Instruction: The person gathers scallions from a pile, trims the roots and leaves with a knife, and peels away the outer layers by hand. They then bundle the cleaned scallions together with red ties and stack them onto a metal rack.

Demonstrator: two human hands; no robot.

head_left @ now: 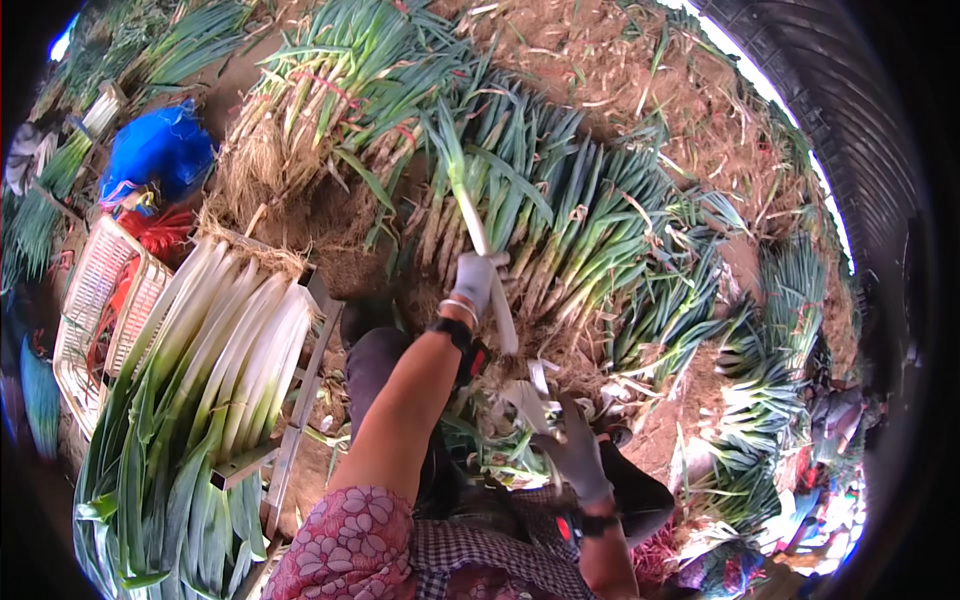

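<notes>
My left hand [476,282], in a pale grey glove, is closed around the white stalk of a long green onion [458,185]. Its green leaves point away from me, and the root end hangs toward my lap. Below and to the right, my right hand [580,458], also gloved, has its thumb and fingers apart. A pale strip of peeled outer leaf [524,402] lies close to its thumb; whether they touch is unclear. At my left, a bundle of clean white-stalked green onions [225,340] rests in a metal frame [300,410], leaves toward me.
Unpeeled green onions [590,240] lie in a long row ahead and to the right. Another rooty pile [310,110] stands beyond the frame. A white plastic basket [95,310] and a blue bag [158,150] are at far left. Peeled scraps [510,455] litter the soil by my legs.
</notes>
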